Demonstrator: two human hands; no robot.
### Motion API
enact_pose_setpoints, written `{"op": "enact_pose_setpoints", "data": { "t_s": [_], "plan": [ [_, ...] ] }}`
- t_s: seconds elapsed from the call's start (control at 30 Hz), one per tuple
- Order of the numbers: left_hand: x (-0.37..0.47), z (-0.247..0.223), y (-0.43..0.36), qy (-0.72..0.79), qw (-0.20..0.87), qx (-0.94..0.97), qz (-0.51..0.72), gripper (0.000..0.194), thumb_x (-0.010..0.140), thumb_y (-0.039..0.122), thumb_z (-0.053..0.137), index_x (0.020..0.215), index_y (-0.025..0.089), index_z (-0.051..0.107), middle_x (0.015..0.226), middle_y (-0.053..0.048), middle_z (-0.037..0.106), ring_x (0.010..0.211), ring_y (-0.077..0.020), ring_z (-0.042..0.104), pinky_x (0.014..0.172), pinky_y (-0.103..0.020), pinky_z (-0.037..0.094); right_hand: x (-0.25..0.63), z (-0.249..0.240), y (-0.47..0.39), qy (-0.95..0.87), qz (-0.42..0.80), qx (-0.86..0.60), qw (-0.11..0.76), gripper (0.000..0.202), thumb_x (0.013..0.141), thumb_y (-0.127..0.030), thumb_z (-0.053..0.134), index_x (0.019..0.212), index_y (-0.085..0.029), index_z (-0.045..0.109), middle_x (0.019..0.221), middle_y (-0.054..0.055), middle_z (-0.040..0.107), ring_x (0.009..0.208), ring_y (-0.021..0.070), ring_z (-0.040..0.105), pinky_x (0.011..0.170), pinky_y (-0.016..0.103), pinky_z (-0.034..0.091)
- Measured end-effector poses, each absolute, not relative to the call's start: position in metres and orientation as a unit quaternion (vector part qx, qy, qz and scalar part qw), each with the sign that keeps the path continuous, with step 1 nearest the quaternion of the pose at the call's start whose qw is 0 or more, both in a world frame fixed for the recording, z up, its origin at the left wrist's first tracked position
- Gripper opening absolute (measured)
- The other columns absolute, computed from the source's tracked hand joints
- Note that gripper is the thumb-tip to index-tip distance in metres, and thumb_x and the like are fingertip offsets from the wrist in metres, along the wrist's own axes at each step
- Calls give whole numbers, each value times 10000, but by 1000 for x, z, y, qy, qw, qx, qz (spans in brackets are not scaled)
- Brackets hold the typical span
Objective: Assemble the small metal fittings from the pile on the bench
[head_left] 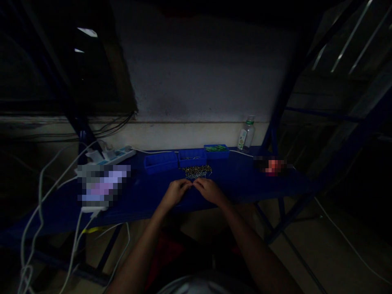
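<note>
My left hand [177,190] and my right hand [208,189] meet at the fingertips over the front part of the blue table [241,179]. Both have their fingers closed in a pinch, and whatever lies between them is too small and dark to make out. Just beyond the fingertips is a pile of small brass-coloured and silvery metal pieces [199,170]. Behind the pile stand three blue trays: the left one [161,162] shows nothing inside, the middle one [192,157] holds a few thin pieces, and the right one [216,151] holds green items.
A clear bottle [246,135] stands at the back right by the wall. At the left are a white power strip [124,154], a blurred-out object [104,185] and loose white cables [41,192]. Another blurred reddish object [274,166] lies at the right.
</note>
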State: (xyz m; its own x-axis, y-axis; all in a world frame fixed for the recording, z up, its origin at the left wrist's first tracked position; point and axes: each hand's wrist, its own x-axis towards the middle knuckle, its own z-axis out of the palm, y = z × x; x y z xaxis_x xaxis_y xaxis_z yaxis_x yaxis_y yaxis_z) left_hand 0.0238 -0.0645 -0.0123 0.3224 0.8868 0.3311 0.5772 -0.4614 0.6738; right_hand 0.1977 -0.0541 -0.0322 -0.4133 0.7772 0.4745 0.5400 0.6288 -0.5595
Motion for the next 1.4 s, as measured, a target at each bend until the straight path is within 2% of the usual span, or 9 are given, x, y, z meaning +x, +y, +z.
{"op": "enact_pose_setpoints", "data": {
  "t_s": [0.2,0.33,0.47,0.63,1.4],
  "plan": [
    [24,-12,-64,462,214,790,341,278,832,344,436,777,162,639,751,-26,663,710,-169,591,654,-228,410,196,-33,-54,-820,174,-411,358,118,838,-261,492,861,-190,584,822,9,634,727,115,564,654,212,386],
    [25,-12,-65,464,218,788,342,273,829,342,439,793,166,644,760,-30,667,710,-173,591,651,-236,406,196,-32,-55,-814,187,-413,362,129,821,-286,516,894,-198,574,785,-8,625,672,103,549,610,204,377],
    [25,-10,-66,465,226,780,351,275,818,358,453,779,166,645,762,-31,671,708,-180,588,643,-242,409,197,-32,-56,-818,190,-410,355,195,832,-337,511,957,-203,579,794,-5,624,672,103,546,614,203,375],
    [25,-10,-66,464,230,782,346,272,816,353,456,774,163,646,751,-33,670,704,-180,588,649,-243,407,197,-32,-55,-832,158,-399,351,166,854,-292,484,901,-200,613,848,10,632,713,106,549,646,206,373],
    [23,-11,-64,463,225,786,342,299,826,382,449,808,160,649,770,-29,677,704,-175,597,643,-232,408,195,-32,-56,-818,168,-416,360,127,831,-272,511,883,-203,604,804,4,641,682,108,559,613,198,377]
  ]
}}
